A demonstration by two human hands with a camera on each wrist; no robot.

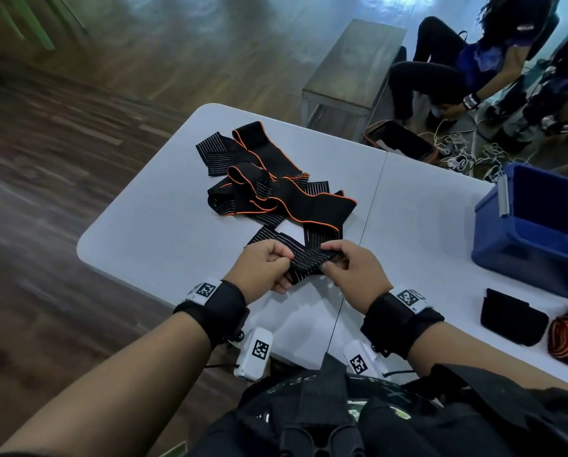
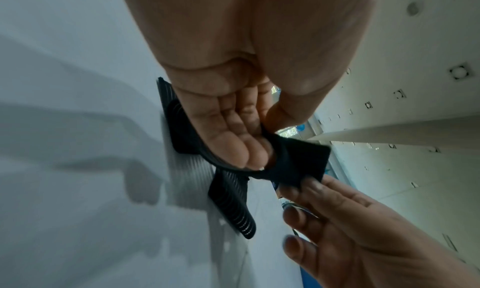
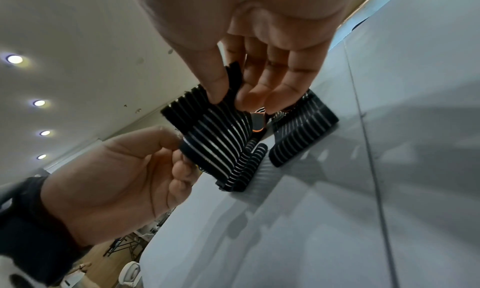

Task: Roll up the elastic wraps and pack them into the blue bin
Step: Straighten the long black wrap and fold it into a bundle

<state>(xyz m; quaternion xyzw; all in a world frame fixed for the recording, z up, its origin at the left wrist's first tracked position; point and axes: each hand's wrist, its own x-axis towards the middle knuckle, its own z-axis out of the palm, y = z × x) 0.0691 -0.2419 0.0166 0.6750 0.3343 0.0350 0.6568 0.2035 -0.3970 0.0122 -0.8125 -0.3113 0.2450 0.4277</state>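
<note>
The left hand and right hand pinch opposite ends of one striped wrap, thumbs and fingers clamped on it, just above the white table. Loose elastic wraps lie heaped at twelve o'clock. The blue bin sits at three o'clock, two rolled wraps near it.
</note>
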